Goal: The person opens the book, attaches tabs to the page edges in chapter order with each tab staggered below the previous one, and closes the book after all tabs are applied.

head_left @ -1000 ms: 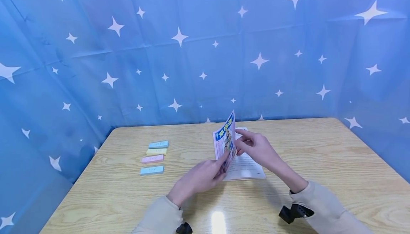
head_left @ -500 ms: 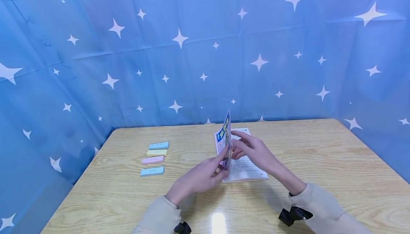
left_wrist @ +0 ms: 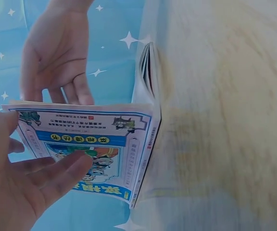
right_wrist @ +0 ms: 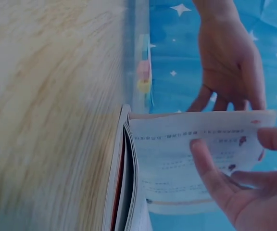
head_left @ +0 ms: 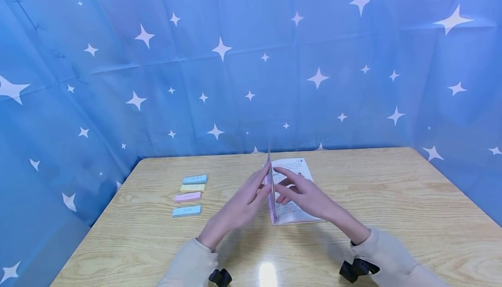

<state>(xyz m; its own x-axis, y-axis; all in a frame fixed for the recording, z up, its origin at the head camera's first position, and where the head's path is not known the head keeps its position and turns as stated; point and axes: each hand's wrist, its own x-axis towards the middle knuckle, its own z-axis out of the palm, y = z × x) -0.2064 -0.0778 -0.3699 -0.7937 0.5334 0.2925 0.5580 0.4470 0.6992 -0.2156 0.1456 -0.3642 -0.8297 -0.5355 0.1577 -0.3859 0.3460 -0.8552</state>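
A thin paperback book (head_left: 292,212) lies partly opened on the wooden table, with a printed page facing up on its right side. Its colourful front cover (left_wrist: 81,126), with any leaves lifted along with it, stands nearly upright, edge-on in the head view. My left hand (head_left: 240,203) lays extended fingers against the outer side of that cover. From the inner side, my right hand (head_left: 307,194) reaches to the raised page (right_wrist: 172,156), fingers spread and lightly bent. In the right wrist view, one fingertip (right_wrist: 198,144) overlaps the print.
Several small sticky-note pads lie in a column left of the book: a blue pad (head_left: 195,179), a yellow pad (head_left: 192,188), a pink pad (head_left: 187,197) and another blue pad (head_left: 186,211). Behind the table (head_left: 372,186) hangs a blue star-patterned curtain (head_left: 251,69).
The cover has swung leftward, from leaning with its picture visible to nearly edge-on in the head view. My left hand's fingers have straightened along it, and the right hand has followed slightly left.
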